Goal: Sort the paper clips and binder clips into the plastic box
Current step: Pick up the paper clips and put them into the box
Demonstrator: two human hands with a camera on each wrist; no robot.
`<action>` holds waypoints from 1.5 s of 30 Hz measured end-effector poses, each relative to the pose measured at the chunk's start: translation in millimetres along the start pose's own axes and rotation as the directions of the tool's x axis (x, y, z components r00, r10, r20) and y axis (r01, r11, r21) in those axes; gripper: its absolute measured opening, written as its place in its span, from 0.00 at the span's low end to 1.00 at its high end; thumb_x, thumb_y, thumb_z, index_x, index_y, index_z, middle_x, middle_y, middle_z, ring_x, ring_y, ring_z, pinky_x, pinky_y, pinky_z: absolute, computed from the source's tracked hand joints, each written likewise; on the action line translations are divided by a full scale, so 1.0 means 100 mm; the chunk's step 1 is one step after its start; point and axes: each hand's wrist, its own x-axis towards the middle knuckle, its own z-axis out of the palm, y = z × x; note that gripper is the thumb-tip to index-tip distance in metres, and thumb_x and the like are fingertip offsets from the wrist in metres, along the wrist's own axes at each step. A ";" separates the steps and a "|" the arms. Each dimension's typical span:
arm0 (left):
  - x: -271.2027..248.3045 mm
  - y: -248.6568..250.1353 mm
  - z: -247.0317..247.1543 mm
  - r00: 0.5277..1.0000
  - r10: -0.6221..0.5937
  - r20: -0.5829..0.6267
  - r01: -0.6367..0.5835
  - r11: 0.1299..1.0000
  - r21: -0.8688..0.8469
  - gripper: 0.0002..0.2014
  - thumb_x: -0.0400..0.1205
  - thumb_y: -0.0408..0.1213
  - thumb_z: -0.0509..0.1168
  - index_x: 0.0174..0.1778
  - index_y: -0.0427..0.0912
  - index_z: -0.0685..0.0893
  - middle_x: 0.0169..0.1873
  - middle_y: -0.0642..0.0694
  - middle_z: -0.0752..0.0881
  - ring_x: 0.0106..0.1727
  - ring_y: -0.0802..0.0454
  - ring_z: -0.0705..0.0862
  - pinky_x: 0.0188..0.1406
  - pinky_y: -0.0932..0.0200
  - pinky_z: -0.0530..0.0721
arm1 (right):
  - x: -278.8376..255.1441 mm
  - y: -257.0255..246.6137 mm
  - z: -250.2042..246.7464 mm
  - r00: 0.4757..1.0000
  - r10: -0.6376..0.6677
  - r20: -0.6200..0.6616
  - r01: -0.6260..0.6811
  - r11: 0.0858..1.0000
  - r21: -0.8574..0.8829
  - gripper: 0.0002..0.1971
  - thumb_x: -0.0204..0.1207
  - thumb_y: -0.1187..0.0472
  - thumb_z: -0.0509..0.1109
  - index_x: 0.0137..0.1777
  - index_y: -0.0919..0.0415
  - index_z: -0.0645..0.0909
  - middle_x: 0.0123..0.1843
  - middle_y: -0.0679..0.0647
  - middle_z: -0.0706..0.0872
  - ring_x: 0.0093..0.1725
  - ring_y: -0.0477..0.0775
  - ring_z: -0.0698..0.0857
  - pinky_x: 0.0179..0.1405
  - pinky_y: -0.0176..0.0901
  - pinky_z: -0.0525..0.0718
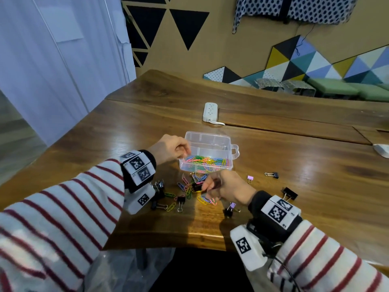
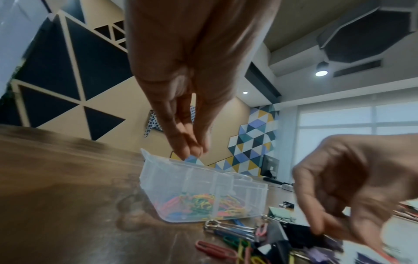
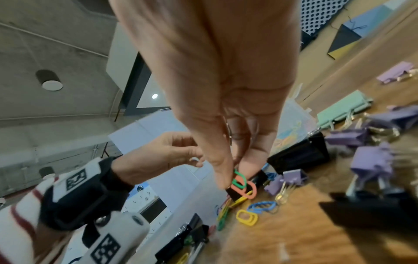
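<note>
Striped sleeves (image 1: 63, 207), yours, fill the near edge of the head view, each wrist strapped with a marker-printed camera block (image 1: 137, 167); beyond them, the wooden table (image 1: 294, 186). Landmark for all entries: the plastic box (image 1: 207, 153), clear, lid off, divided into compartments, handle tab on its right end.

Item: paper clips in the box (image 1: 205, 160), mixed colours, heaped in the compartment nearest you; the far compartments look bare.

Item: your left hand (image 1: 170, 148), at the box's left end; fingertips (image 2: 192, 150) bunched narrow together just above the rim; whether they pinch anything, you cannot tell.

Item: your right hand (image 1: 223, 188), just in front of the box; thumb and fingers closed narrow on a black binder clip (image 3: 237, 193) with coloured paper clips caught against it, at the loose pile.

Item: loose paper clips (image 1: 189, 186), scattered on the table in front of the box, between your hands.

Item: black binder clips (image 1: 180, 202), several, in front of the box and to its left-front, near your left wrist; one more black clip (image 1: 290, 193) to the box's right-front; a small dark one (image 1: 272, 174) right of the box.

Item: lilac binder clip (image 1: 250, 178), right of the box, just beside your right hand; another lilac clip (image 1: 232, 206) near your right wrist.

Item: white power strip (image 1: 210, 111), behind the box, well apart.
</note>
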 end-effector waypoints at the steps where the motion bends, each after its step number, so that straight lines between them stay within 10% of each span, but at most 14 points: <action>1: -0.10 0.03 -0.01 0.997 0.018 0.071 -0.023 0.997 0.070 0.08 0.79 0.30 0.64 0.50 0.36 0.87 0.36 0.53 0.83 0.33 0.65 0.78 0.36 0.78 0.77 | 0.00 -0.01 0.02 1.000 0.001 0.008 -0.001 1.000 -0.026 0.07 0.72 0.72 0.70 0.48 0.63 0.83 0.33 0.48 0.83 0.27 0.34 0.82 0.33 0.26 0.80; 7: -0.72 0.18 0.17 0.916 -0.102 0.388 -0.082 0.899 0.430 0.12 0.78 0.44 0.66 0.53 0.42 0.82 0.51 0.48 0.83 0.52 0.53 0.82 0.49 0.61 0.78 | 0.02 -0.07 0.26 0.998 -0.062 -0.011 0.055 0.949 -0.311 0.06 0.72 0.69 0.71 0.49 0.66 0.83 0.51 0.61 0.88 0.54 0.58 0.85 0.54 0.45 0.84; 15: -0.89 0.20 0.39 0.932 -0.209 0.296 0.046 0.879 0.475 0.30 0.72 0.49 0.71 0.65 0.38 0.70 0.62 0.43 0.70 0.60 0.46 0.76 0.56 0.53 0.79 | 0.10 -0.25 -0.21 0.994 -0.075 -0.074 0.060 0.979 -0.195 0.06 0.72 0.73 0.67 0.45 0.64 0.83 0.37 0.53 0.83 0.34 0.45 0.80 0.27 0.22 0.74; 23: -0.66 0.08 0.37 0.942 -0.192 0.275 0.036 0.873 0.486 0.16 0.76 0.37 0.69 0.58 0.35 0.76 0.59 0.39 0.78 0.59 0.42 0.78 0.59 0.46 0.80 | 0.58 -0.18 -0.49 0.933 -0.209 -0.294 0.063 0.897 -0.437 0.08 0.73 0.74 0.65 0.42 0.62 0.81 0.44 0.59 0.86 0.46 0.60 0.84 0.43 0.44 0.79; 36: -0.45 0.04 0.37 0.967 -0.178 0.183 0.106 0.931 0.348 0.30 0.70 0.40 0.75 0.64 0.35 0.72 0.61 0.37 0.72 0.61 0.41 0.76 0.59 0.49 0.78 | 0.38 -0.26 0.15 0.875 -0.413 0.253 0.464 0.567 -0.681 0.14 0.72 0.65 0.66 0.57 0.65 0.82 0.58 0.64 0.83 0.61 0.63 0.77 0.56 0.56 0.80; 40: -0.37 0.12 0.40 0.949 -0.189 0.252 0.086 0.924 0.371 0.33 0.69 0.42 0.76 0.66 0.35 0.72 0.65 0.37 0.72 0.66 0.42 0.74 0.56 0.58 0.73 | 0.46 -0.22 0.24 0.921 -0.310 0.234 0.388 0.730 -0.562 0.14 0.71 0.68 0.67 0.57 0.69 0.81 0.58 0.69 0.83 0.58 0.66 0.81 0.58 0.57 0.80; 45: -0.36 0.17 0.41 0.962 -0.101 0.253 0.033 0.964 0.263 0.22 0.70 0.33 0.75 0.60 0.37 0.82 0.59 0.41 0.86 0.63 0.46 0.82 0.56 0.64 0.76 | 0.43 -0.18 0.16 0.927 -0.339 0.158 0.364 0.721 -0.589 0.10 0.75 0.66 0.63 0.53 0.67 0.82 0.56 0.64 0.84 0.57 0.61 0.82 0.46 0.43 0.75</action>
